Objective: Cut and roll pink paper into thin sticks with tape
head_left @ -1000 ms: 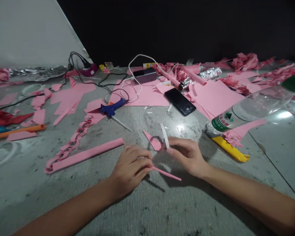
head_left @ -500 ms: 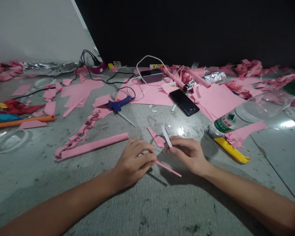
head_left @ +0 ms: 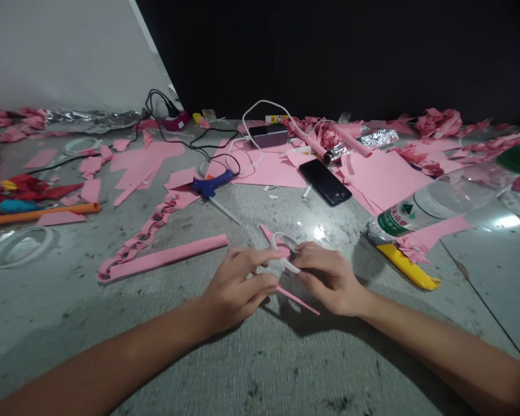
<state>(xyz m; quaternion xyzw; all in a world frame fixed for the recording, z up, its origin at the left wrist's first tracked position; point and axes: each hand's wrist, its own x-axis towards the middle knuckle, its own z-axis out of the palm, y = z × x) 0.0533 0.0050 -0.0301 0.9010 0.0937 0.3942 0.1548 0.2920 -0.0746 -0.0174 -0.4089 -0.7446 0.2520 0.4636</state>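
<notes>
My left hand [head_left: 245,283] holds a thin pink paper stick [head_left: 299,301] between its fingers, the stick pointing down to the right. Its index finger is raised against a narrow white ring [head_left: 291,266], seemingly tape. Fingers of my right hand [head_left: 331,277] are closed on the ring's right side. Just behind the ring lies a pointed pink scrap [head_left: 266,233], partly covered by it. A larger pink paper roll [head_left: 169,256] and a pink paper chain [head_left: 144,236] rest left of my hands.
A blue glue gun [head_left: 212,185] and a black phone [head_left: 325,181] lie beyond my hands. At the right are a clear bottle [head_left: 446,199] and a yellow cutter [head_left: 409,266]. Pink paper [head_left: 385,176], cables and a power bank [head_left: 267,136] lie farther back.
The white ring, earlier seen edge-on in my right hand, has turned so its opening shows. My left index finger has moved up to it.
</notes>
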